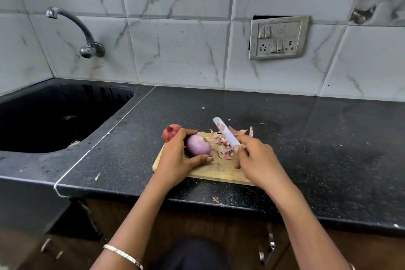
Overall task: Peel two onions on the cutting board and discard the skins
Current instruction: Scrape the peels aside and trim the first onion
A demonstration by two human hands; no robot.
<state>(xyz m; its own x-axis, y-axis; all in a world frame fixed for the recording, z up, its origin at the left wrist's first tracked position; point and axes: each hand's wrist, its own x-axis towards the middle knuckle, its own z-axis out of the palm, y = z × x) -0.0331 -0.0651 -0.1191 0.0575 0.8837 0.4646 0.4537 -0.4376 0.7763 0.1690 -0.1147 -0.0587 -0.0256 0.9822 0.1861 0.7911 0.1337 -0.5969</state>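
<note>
**On the cutting board: one onion bare, one not begun**

On the cutting board [219, 171], near its left end, lies the peeled onion [198, 148], pale purple and smooth. From my remote seat I see no dry skin left on the side that faces the camera. The left hand [175, 160] holds it, with the fingers curled over the far side and the thumb under the near side. The right hand [256, 160] is closed around the handle of a knife [225, 132]. The pale blade points away from the person and has small bits of skin stuck to it.

Just right of the onion, loose skins [224, 150] lie in a heap on the board, and some more lie on the black counter [306, 138] behind it. The second onion [171, 132] sits at the far left corner, just behind the left hand, with its red-brown skin on. I cannot tell if it rests on the board or on the counter.

I judge the task near half done: one onion remains to peel, and no skins are thrown away yet.
</note>
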